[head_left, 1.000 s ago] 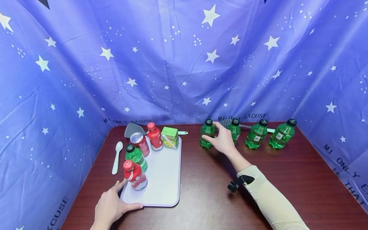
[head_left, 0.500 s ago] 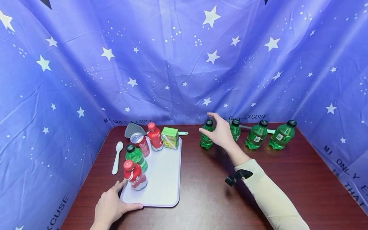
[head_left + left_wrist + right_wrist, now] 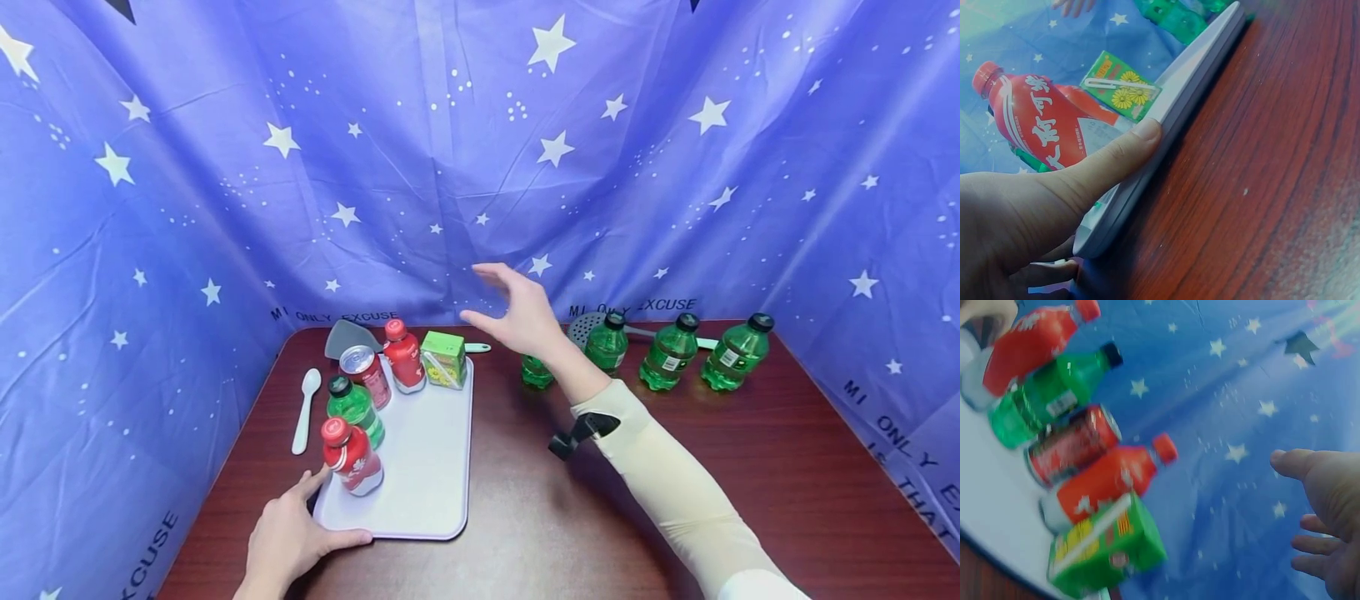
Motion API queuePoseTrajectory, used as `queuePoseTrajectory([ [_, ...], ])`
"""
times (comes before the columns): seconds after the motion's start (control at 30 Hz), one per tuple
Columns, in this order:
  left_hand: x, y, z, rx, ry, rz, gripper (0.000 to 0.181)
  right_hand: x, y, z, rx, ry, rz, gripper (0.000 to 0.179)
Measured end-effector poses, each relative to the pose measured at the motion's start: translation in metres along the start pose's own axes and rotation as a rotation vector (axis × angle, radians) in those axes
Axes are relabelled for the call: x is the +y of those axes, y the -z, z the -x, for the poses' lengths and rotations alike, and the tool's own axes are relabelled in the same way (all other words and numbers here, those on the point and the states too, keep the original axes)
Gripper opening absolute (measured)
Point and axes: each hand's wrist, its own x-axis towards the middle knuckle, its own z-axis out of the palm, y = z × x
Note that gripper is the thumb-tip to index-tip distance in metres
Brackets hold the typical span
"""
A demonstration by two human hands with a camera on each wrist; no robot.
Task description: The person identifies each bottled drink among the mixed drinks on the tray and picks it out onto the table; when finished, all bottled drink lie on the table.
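Observation:
My left hand point(image 3: 288, 533) grips the near left corner of a white tray point(image 3: 423, 492), its thumb lying along the rim in the left wrist view. Along the tray's left and far sides stand a front red bottle point(image 3: 352, 458), a green bottle point(image 3: 356, 412), a red can point(image 3: 369, 377), a rear red bottle point(image 3: 406, 360) and a green drink carton point(image 3: 445, 361). Raised in the air right of the carton, my right hand point(image 3: 525, 317) holds nothing, thumb and fingers spread apart. Behind its wrist, a green soda bottle point(image 3: 536, 372) is partly hidden.
Three more green soda bottles, including a middle one point(image 3: 670, 354), line the table's far right. A slotted turner point(image 3: 585, 327) lies behind them. A white spoon point(image 3: 306, 412) is left of the tray, with a grey spatula point(image 3: 349, 340) behind it. Starry curtains surround the table point(image 3: 555, 533).
My right hand has let go of the leftmost soda bottle in the right row, risen, and moved left toward the tray. My left hand and the tray have stayed put.

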Motion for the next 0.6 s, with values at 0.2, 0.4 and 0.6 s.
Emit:
queuePoseTrajectory([
  [0.2,0.000,0.001,-0.002,-0.010,0.003,-0.003,0.139,-0.028,-0.032,-0.014,-0.092,0.024,-0.072,0.066],
  [0.4,0.000,0.002,-0.004,-0.016,0.016,-0.006,0.140,-0.042,-0.068,-0.023,-0.199,0.010,-0.102,0.066],
  [0.6,0.000,0.001,-0.001,-0.012,0.017,0.003,0.140,-0.037,-0.098,-0.024,-0.306,-0.021,-0.024,0.070],
])
